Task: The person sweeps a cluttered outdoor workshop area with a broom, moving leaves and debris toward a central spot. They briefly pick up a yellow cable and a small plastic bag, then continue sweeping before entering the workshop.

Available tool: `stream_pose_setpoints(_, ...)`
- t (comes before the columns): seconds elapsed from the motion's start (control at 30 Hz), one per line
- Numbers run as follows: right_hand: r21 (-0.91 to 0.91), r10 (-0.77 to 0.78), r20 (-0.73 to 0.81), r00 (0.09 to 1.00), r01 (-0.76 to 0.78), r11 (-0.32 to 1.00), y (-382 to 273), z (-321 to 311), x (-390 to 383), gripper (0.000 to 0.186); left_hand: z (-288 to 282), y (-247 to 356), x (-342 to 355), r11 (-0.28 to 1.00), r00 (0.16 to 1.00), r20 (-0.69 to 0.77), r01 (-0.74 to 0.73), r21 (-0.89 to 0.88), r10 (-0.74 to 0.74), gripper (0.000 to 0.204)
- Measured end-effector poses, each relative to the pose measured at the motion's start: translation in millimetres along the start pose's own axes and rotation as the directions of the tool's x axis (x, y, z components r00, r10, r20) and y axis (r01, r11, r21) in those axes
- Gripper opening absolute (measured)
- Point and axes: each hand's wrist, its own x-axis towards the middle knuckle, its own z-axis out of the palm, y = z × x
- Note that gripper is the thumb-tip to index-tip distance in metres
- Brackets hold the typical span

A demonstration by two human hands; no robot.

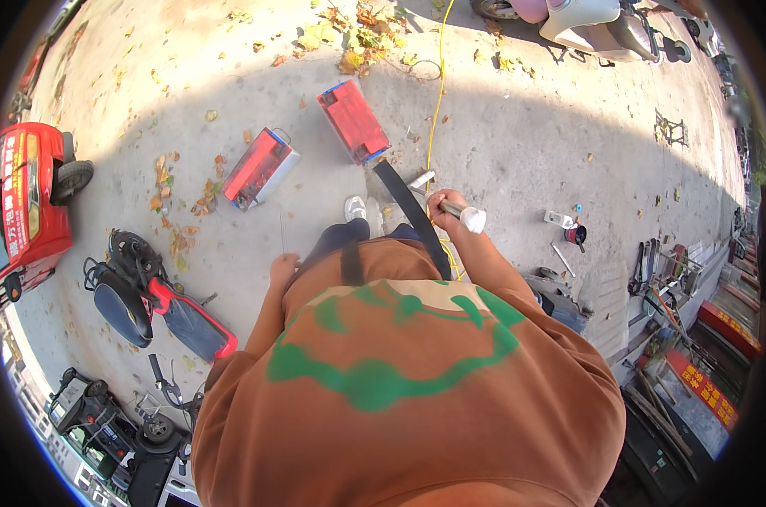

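My right hand [444,209] is closed round a short metallic cylinder with a rounded white end [473,220], held out in front of my right thigh. A broad black strap [408,203] runs forward beside that hand, its far end by a red box. My left hand [286,266] hangs low beside my left thigh; its fingers are too small and turned away to read. On the ground ahead lie two red boxes with blue edges: one [353,121] straight ahead, the other [254,173] to its left with a pale side. A white rod-like piece [421,179] shows just beyond my right hand.
A yellow cable [438,93] runs across the concrete. Dry leaves [353,38] lie ahead. At left stand a red vehicle [40,198] and a red-and-black scooter [163,300]. A white bottle [558,219] and dark round container [575,234] stand right, before cluttered tools and racks.
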Motion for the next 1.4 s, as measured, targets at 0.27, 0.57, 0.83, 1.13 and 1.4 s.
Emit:
stream_pose_setpoints(0.27,-0.592,-0.215,0.164,0.963,0.271,0.759,-39,84,20,0.026,-13,2,-5,0.999,1.0,-0.022,0.02,-0.034,-0.02,0.036)
stream_pose_setpoints(0.57,-0.816,-0.473,0.277,0.837,0.464,0.344,-42,57,-126,0.07,15,61,22,0.983,0.987,0.123,0.116,-0.144,-0.098,0.022)
stream_pose_setpoints(0.83,-0.942,-0.633,0.215,0.744,0.328,0.066,-34,-20,-222,0.054,67,165,45,0.995,0.981,0.193,0.016,-0.098,0.004,0.025)
stream_pose_setpoints(1.13,-0.823,-0.618,-0.018,0.786,0.34,0.455,-147,-87,-212,0.058,191,320,25,0.897,0.946,0.168,-0.192,-0.397,0.277,0.032)
stream_pose_setpoints(1.4,-0.613,-0.664,0.012,0.748,0.53,0.586,-293,-158,-245,0.054,442,465,-15,0.965,0.842,0.472,-0.243,-0.099,0.261,0.029)
